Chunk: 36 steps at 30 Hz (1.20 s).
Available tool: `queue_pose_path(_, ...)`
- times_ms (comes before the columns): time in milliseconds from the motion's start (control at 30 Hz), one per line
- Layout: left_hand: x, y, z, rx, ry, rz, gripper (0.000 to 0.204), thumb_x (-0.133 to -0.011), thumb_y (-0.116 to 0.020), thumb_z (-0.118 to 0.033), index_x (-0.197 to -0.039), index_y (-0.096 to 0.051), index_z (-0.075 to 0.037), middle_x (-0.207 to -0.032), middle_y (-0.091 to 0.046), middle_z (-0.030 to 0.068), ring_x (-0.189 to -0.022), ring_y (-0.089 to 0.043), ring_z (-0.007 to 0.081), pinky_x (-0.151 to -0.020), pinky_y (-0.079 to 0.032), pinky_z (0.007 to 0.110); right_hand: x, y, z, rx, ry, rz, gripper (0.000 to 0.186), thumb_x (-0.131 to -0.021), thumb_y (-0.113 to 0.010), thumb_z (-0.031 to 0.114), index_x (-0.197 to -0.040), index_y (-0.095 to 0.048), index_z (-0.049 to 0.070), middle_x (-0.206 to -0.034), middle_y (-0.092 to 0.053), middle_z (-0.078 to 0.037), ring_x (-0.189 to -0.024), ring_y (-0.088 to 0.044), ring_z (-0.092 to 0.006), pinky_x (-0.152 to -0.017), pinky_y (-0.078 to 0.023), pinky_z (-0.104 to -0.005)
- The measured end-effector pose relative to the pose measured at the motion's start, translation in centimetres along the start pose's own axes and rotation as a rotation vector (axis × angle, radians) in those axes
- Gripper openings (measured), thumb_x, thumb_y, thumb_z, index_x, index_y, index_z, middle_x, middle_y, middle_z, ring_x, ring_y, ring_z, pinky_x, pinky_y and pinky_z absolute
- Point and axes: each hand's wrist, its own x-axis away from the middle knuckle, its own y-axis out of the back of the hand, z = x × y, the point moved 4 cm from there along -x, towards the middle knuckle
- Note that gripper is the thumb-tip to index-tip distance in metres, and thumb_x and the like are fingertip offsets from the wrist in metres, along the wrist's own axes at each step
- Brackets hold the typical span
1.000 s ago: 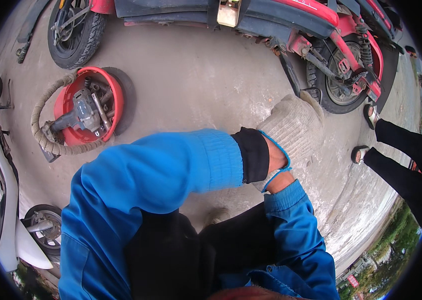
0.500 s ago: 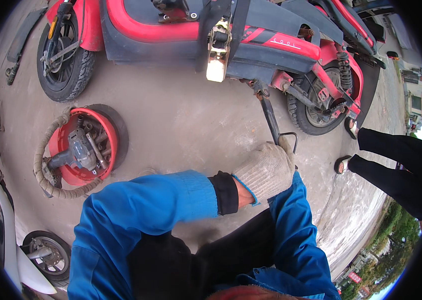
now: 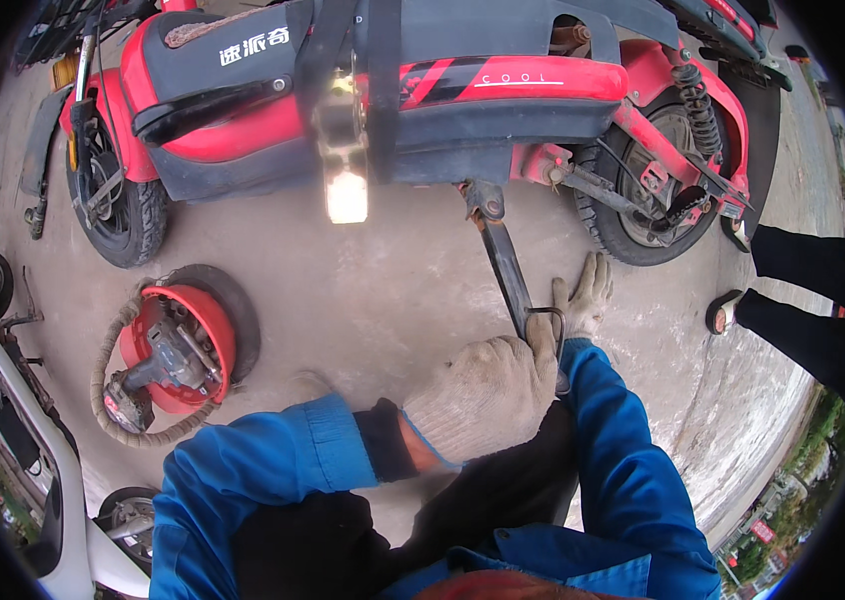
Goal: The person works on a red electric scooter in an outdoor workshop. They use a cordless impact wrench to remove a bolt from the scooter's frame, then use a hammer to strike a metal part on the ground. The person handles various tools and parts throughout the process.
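My left hand [image 3: 488, 400] holds the black kickstand [image 3: 507, 270] that sticks out from under the red scooter [image 3: 463, 130]. My right hand [image 3: 587, 303], fingers wide, is near the back wheel [image 3: 611, 224], maybe touching the floor [image 3: 363, 270].

Bright, diffuse daylight around me, ringed by black fisheye corners.
The metal buckle [image 3: 347, 196] flares nearly white; my left hand [image 3: 491, 392] is clear enough to show knit. The floor [image 3: 383, 270] looks paler toward my right, and white bodywork [image 3: 71, 500] at my left bends along the rim.
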Motion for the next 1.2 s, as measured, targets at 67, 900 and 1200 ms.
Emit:
queue_pose_path(67,-0.2,0.0,0.1,-0.013,-0.072,0.06,0.057,-0.101,-0.064,-0.019,-0.139,-0.058,0.023,-0.068,-0.056,0.007,-0.059,-0.062,0.0199,-0.049,-0.049,0.035,-0.1,0.1,0.2,-0.004,-0.022,0.024,0.09,-0.093,-0.079,0.039,-0.167,-0.046,0.0,-0.173,-0.041,-0.027,-0.163,-0.035,-0.0468,-0.134,-0.026,-0.0599)
queue_pose_path(900,3.2,3.7,5.0,0.124,0.038,0.246,0.079,-0.08,-0.088,-0.023,-0.149,-0.062,0.003,-0.087,-0.071,0.0062,-0.066,-0.07,0.0262,-0.054,-0.053,0.041,-0.8,2.5,-0.1,-0.126,-0.097,0.01,0.088,-0.091,-0.082,0.039,-0.164,-0.051,0.0,-0.168,-0.049,-0.025,-0.161,-0.039,-0.0469,-0.133,-0.027,-0.0614)
queue_pose_path(1200,1.6,3.2,2.9,0.115,0.06,0.182,0.062,-0.091,-0.079,-0.028,-0.14,-0.066,0.008,-0.084,-0.069,0.0052,-0.07,-0.07,0.0209,-0.059,-0.055,0.037,-0.4,1.9,0.4,-0.054,-0.067,0.012,0.089,-0.089,-0.083,0.037,-0.164,-0.05,0.002,-0.17,-0.047,-0.022,-0.163,-0.037,-0.0439,-0.133,-0.027,-0.0617)
